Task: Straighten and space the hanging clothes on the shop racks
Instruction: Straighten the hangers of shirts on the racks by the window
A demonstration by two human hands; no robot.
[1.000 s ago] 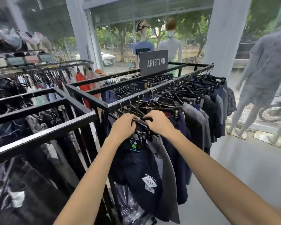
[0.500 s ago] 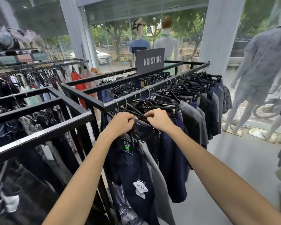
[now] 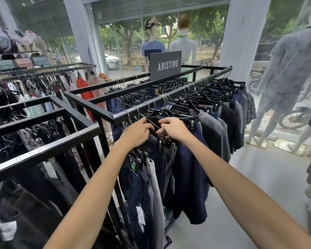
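Observation:
A black metal rack [image 3: 133,109] carries a row of dark shorts and trousers on black clip hangers [image 3: 183,108]. At its near end hang navy shorts [image 3: 136,186], a grey pair [image 3: 155,191] and another navy pair [image 3: 188,173]. My left hand [image 3: 136,133] grips the top of the nearest hangers just under the rail. My right hand [image 3: 173,128] curls round the hanger beside it, fingers on the black bar. The two hands almost touch. Hanger clips [image 3: 162,141] show below them.
A second black rack [image 3: 43,151] of dark clothes stands close on the left. An ARISTINO sign [image 3: 165,64] sits on the rack's far end. White mannequins [image 3: 280,72] stand at the right by the glass front. Grey floor [image 3: 258,177] runs along the right.
Both hands stay on the near hangers and have risen slightly toward the rail. The nearest shorts have swung a little left. The view has shifted slightly.

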